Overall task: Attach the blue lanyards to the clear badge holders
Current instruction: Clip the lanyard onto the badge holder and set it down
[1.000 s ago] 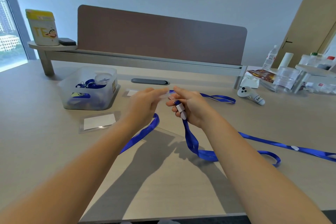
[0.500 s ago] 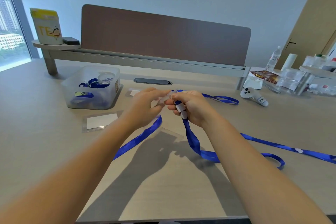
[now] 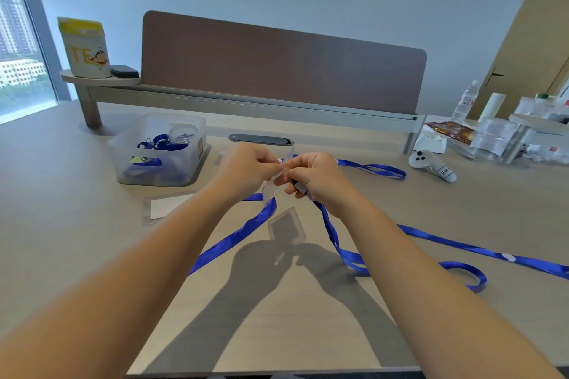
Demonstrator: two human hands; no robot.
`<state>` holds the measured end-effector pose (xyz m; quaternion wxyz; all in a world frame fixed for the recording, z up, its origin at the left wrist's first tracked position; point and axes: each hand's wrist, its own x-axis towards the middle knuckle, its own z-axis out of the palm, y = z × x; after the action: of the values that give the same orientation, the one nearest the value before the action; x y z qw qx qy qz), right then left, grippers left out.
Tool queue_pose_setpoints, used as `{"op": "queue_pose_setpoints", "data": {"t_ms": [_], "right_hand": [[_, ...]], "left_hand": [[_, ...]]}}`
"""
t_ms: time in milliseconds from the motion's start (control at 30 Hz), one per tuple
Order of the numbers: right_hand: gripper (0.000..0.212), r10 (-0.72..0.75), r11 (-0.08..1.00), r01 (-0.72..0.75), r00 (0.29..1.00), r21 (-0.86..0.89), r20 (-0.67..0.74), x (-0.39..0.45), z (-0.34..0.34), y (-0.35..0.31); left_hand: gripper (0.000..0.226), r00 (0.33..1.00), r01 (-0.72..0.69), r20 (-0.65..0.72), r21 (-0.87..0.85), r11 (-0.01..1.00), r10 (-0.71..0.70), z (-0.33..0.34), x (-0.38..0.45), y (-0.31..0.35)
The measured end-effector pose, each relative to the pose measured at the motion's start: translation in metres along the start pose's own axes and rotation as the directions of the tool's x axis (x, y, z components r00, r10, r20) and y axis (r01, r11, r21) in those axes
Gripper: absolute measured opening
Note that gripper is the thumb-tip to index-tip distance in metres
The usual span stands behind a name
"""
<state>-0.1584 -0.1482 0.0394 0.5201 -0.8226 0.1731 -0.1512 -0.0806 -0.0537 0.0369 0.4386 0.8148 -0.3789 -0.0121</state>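
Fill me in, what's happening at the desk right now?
A person is joining a blue lanyard to a clear badge holder. The left hand pinches the holder above the desk while the right hand grips the lanyard's clip end against it; whether it is hooked on yet can't be seen. Another badge holder lies flat near a plastic bin holding more lanyards.

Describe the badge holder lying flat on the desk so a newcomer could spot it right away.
Start at the translucent plastic bin on the desk's left side. Just in front of it, toward the person, lies the clear badge holder, partly hidden by the left forearm. Unlike the holder pinched between both hands, it lies untouched with a white card inside.
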Motion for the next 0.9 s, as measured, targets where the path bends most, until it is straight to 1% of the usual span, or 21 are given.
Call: {"op": "queue_pose_setpoints", "data": {"t_ms": [67,133,233,400,500,567,600,633,667,700,733,767,800,833,867,900], "right_hand": [[0.023,-0.021,0.999,0.021,1.0,-0.032,-0.012,-0.001,0.001,0.0],[0.023,-0.043,0.997,0.041,0.999,-0.068,-0.021,-0.002,0.002,0.0],[0.024,-0.059,0.995,0.056,0.998,-0.085,-0.031,-0.003,0.002,-0.001],[0.022,-0.048,0.993,0.046,0.999,-0.105,-0.019,-0.003,0.005,0.0],[0.031,-0.036,0.996,0.034,0.999,-0.079,-0.022,-0.001,0.006,0.002],[0.031,-0.042,0.997,0.04,0.999,-0.065,-0.027,0.0,0.006,0.004],[0.028,-0.047,0.997,0.046,0.998,-0.062,-0.028,0.0,0.005,0.004],[0.026,-0.056,0.997,0.054,0.998,-0.056,-0.029,0.0,0.004,0.004],[0.025,-0.069,0.997,0.068,0.997,-0.039,-0.032,0.001,0.003,0.004],[0.027,-0.084,0.996,0.084,0.996,-0.011,-0.038,0.002,0.002,0.002],[0.029,-0.094,0.995,0.095,0.995,0.026,-0.044,0.004,0.0,0.001],[0.029,-0.094,0.993,0.097,0.994,0.068,-0.048,0.005,-0.002,0.0],[0.029,-0.087,0.99,0.091,0.995,0.108,-0.045,0.006,-0.005,-0.002],[0.028,-0.075,0.987,0.079,0.997,0.14,-0.032,0.007,-0.007,-0.004],[0.027,-0.061,0.985,0.062,0.998,0.161,-0.01,0.007,-0.009,-0.005],[0.026,-0.048,0.984,0.045,0.999,0.173,0.015,0.007,-0.011,-0.006]], "left_hand": [[0.025,1.0,-0.022,0.007,0.086,0.996,0.021,-0.001,0.001,0.004],[0.027,0.998,-0.047,0.041,0.17,0.984,0.04,-0.003,0.002,0.007],[0.028,0.996,-0.061,0.077,0.248,0.967,0.043,-0.004,0.004,0.008],[0.027,0.995,-0.087,0.087,0.498,0.863,0.05,0.001,0.006,0.01],[0.024,0.995,-0.095,0.079,0.561,0.823,0.061,0.005,0.009,0.01],[0.024,0.993,-0.117,0.087,0.543,0.831,0.083,0.006,0.009,0.011],[0.024,0.992,-0.126,0.091,0.51,0.851,0.093,0.006,0.009,0.011],[0.022,0.991,-0.13,0.091,0.439,0.889,0.099,0.006,0.008,0.011],[0.018,0.992,-0.114,0.091,0.319,0.941,0.089,0.005,0.008,0.01],[0.013,0.994,-0.073,0.09,0.147,0.986,0.06,0.003,0.008,0.009],[0.012,0.995,-0.001,0.098,-0.059,0.998,0.006,0.002,0.009,0.007],[0.015,0.991,0.093,0.115,-0.258,0.962,-0.065,0.002,0.009,0.005],[0.023,0.979,0.196,0.135,-0.406,0.893,-0.154,0.002,0.009,0.001],[0.034,0.952,0.307,0.156,-0.495,0.813,-0.264,0.004,0.008,-0.004],[0.042,0.902,0.426,0.188,-0.535,0.73,-0.389,0.004,0.007,-0.01],[0.048,0.827,0.551,0.248,-0.532,0.643,-0.504,0.005,0.005,-0.016]]}}
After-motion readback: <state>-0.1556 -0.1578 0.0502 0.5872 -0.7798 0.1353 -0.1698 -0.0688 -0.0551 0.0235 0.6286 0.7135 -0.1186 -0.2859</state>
